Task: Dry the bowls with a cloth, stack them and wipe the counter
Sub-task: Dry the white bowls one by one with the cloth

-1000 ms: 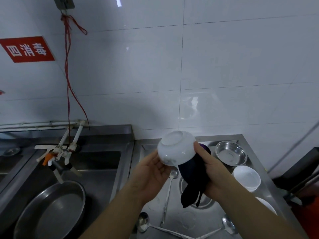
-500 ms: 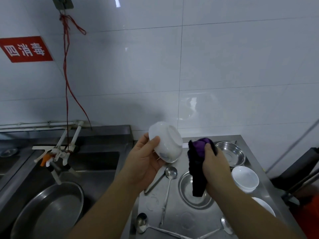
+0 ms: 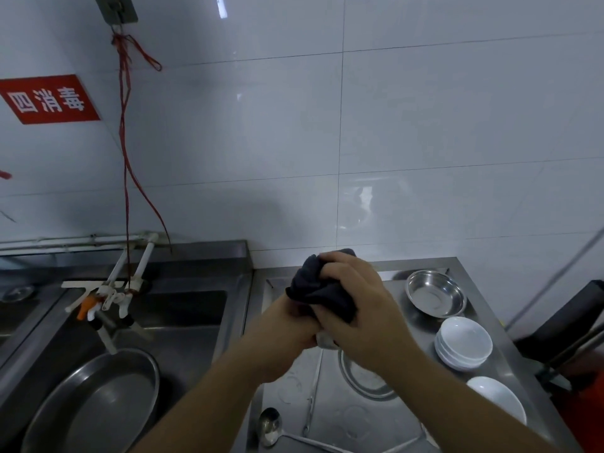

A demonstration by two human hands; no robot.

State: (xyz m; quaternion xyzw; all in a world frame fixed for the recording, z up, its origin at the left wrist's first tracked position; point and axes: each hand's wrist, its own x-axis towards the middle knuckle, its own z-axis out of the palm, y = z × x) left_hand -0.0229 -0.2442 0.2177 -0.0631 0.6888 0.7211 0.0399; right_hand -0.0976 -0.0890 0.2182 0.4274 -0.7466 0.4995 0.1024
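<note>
cloth (image 3: 322, 291): dark, bunched, above counter (image 3: 356, 416) | white bowls (image 3: 463, 342): stacked, counter's right side

Single head cam, wide-angle, looks forward and down from my head: wall tiles (image 3: 425, 125) above, tabletop (image 3: 359, 416) close below.

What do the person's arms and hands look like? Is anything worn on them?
Both forearms are bare up to the frame edge, with no sleeves in view. The left hand and right hand show no gloves, rings, watch or bracelet.

steel counter (image 3: 483, 325) carries metal dishes (image 3: 436, 297), stacked white bowls (image 3: 463, 346), spoons (image 3: 271, 426).
</note>
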